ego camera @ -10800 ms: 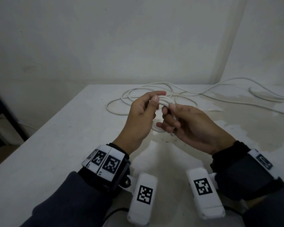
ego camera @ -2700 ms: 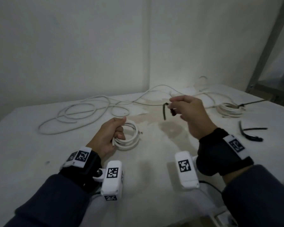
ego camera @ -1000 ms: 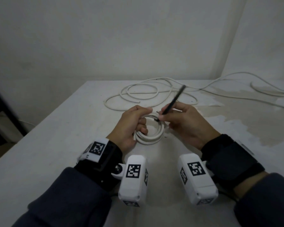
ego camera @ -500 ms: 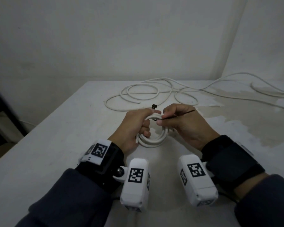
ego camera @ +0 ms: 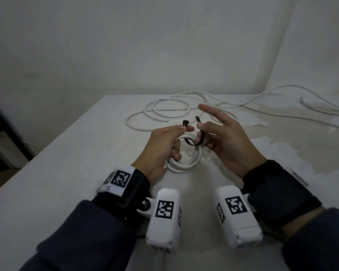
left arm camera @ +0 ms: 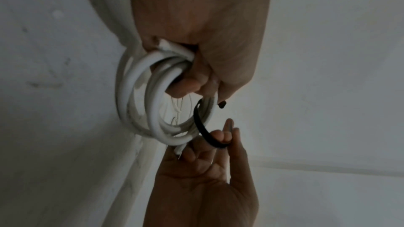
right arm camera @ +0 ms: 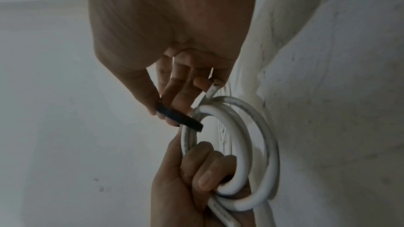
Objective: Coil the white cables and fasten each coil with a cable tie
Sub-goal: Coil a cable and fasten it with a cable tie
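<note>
My left hand (ego camera: 170,145) grips a small coil of white cable (ego camera: 186,165) just above the table, fingers curled through the loops (left arm camera: 153,110). A black cable tie (ego camera: 202,137) bends in a U round the coil's far side. Its head (ego camera: 185,122) sticks up at my left thumb tip. My right hand (ego camera: 207,133) pinches the strap between thumb and fingers (right arm camera: 172,113), with the index finger stretched out. The tie's tail end stands free, apart from the head. A cut end of the cable (right arm camera: 213,89) pokes out by the right fingers.
A loose white cable (ego camera: 164,111) lies in wide loops on the white table (ego camera: 67,173) behind my hands. More cable (ego camera: 321,108) trails to the far right. A wall stands close behind, a dark frame (ego camera: 6,122) beyond the table's left edge.
The tie's tail pointed off to the right; now it is bent up round the coil, both ends upright. My right index finger has stretched out. The coil stays in my left hand.
</note>
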Tool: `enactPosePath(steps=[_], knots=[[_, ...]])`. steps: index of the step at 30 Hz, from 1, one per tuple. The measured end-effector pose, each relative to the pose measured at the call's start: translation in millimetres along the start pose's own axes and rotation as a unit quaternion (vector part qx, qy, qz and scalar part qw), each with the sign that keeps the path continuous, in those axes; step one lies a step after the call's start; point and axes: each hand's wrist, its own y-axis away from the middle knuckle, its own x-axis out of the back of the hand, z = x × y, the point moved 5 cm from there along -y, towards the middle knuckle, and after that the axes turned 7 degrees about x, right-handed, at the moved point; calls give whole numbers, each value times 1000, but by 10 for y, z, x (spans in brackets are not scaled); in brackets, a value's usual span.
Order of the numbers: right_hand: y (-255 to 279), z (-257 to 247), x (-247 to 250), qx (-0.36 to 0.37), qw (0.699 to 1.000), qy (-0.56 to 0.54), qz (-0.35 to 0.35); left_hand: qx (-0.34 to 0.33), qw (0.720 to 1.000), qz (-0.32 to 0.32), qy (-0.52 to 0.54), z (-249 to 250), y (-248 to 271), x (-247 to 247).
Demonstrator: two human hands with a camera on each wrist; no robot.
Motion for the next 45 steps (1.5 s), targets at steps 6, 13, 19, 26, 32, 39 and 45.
enactPosePath(steps=[6, 13, 19, 26, 32, 39, 45], knots=[[16, 21, -54, -17, 998, 15, -58, -29, 999, -3, -27, 25, 24, -17], [16, 36, -50, -18, 996, 27, -85, -51, 996, -2, -70, 47, 43, -30], [19, 31, -42, -17, 996, 18, -89, -58, 995, 0, -81, 47, 34, -32], [23, 31, -37, -17, 995, 9, -93, -60, 995, -2, -81, 50, 34, -31], [23, 49, -28, -26, 996, 20, -86, -54, 995, -2, -83, 40, 30, -22], [27, 36, -24, -24, 997, 21, -77, -57, 994, -9, -87, 48, 31, -39], [20, 40, -7, -10, 998, 15, -52, -57, 994, -13, -91, 51, 36, -48]])
